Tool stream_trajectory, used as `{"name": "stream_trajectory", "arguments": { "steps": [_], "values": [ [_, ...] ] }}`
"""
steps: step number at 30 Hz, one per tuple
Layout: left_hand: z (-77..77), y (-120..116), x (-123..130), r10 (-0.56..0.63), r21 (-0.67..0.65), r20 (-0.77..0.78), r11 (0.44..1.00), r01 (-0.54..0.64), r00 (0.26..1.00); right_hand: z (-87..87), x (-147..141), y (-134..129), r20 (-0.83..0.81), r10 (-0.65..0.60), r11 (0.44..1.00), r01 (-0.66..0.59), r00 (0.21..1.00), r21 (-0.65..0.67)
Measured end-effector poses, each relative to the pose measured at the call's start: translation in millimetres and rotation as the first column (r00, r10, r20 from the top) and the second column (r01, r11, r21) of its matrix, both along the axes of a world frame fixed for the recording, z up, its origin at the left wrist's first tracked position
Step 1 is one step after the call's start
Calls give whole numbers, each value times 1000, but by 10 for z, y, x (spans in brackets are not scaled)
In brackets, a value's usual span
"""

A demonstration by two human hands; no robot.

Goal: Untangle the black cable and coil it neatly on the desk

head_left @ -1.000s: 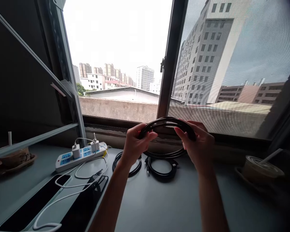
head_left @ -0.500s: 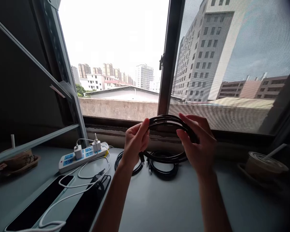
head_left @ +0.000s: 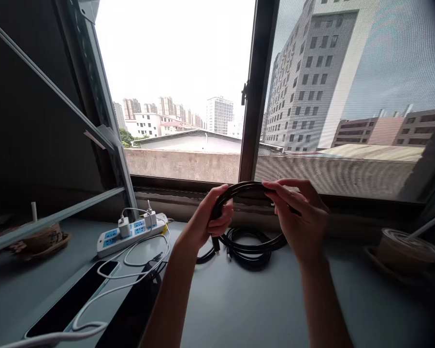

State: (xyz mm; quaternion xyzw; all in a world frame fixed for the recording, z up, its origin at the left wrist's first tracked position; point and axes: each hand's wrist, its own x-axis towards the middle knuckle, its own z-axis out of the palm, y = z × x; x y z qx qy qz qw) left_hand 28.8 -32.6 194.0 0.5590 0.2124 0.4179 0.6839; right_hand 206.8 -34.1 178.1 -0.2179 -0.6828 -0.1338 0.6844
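Note:
A coiled black cable (head_left: 248, 187) hangs in the air between both hands, above the grey tabletop (head_left: 246, 304). My left hand (head_left: 212, 215) wraps its fingers round the left side of the loop; a plug end (head_left: 216, 243) pokes out below that fist. With thumb and fingertips my right hand (head_left: 300, 210) pinches the upper right of the same loop. Another coil of black cable (head_left: 252, 261) lies on the table behind and below the held one. Part of a further black coil (head_left: 206, 256) shows beyond my left wrist, mostly hidden by it.
To the left stands a white power strip (head_left: 132, 234) with two chargers and a looping white cord (head_left: 130, 282). Two dark phone-like slabs (head_left: 72, 299) lie in front of it. A lidded drink cup (head_left: 408, 249) is at the right, under the window (head_left: 252, 121).
My left fingers have curled further round the coil. My right thumb and fingers have closed together on its top, where they were spread before. The view has shifted slightly.

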Motion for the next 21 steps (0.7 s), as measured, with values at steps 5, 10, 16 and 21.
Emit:
{"name": "stream_trajectory", "arguments": {
  "steps": [5, 10, 16, 21],
  "values": [
    [11, -83, 100, 290, 147, -145, 952, -269, 946, -12, 1, 22, 33, -7, 1000, 7, 999, -5],
    [-43, -92, 202, 536, 419, -74, 782, -462, 841, -21, -3, 64, -23, -34, 996, 32, 999, -81],
    [-37, -60, 132, 645, 537, 0, 645, -544, 764, -56, -50, 150, -28, -132, 950, 119, 991, -288],
    [21, -80, 18, 675, 383, 31, 674, -632, 738, -59, -81, 139, 104, -116, 904, 148, 988, -400]
  ]
}}
